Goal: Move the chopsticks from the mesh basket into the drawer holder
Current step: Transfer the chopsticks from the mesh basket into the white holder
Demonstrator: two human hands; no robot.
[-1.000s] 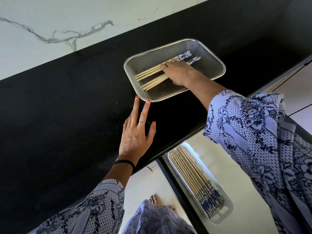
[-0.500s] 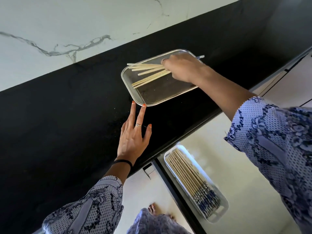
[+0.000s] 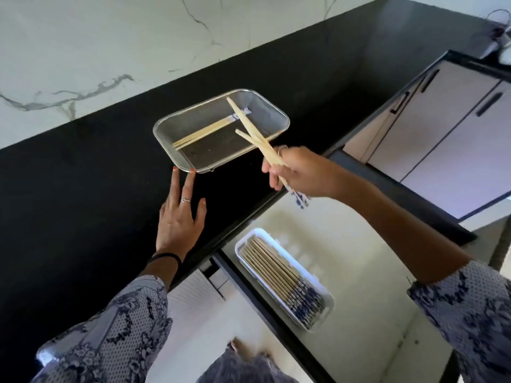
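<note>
A metal mesh basket [image 3: 276, 113] sits on the black counter. A few wooden chopsticks [image 3: 203, 132] with blue-patterned ends lie inside it. My right hand [image 3: 298, 172] grips a small bunch of chopsticks [image 3: 250, 128], lifted above the basket's near right corner, their blue ends poking out below my palm. My left hand [image 3: 179, 214] lies flat on the counter, fingertips touching the basket's front rim. Below, in the open drawer, a white holder [image 3: 326, 313] contains several chopsticks in a row.
The black counter [image 3: 83, 203] runs along a white marble wall. The open drawer [image 3: 373, 313] has pale bare floor to the right of the holder. Cabinet doors with dark handles [image 3: 456, 114] stand at the right. A foot shows below.
My right hand has lifted a bunch of chopsticks out of the basket and drawn them back toward the counter edge. A few chopsticks stay in the basket. The left hand has not moved.
</note>
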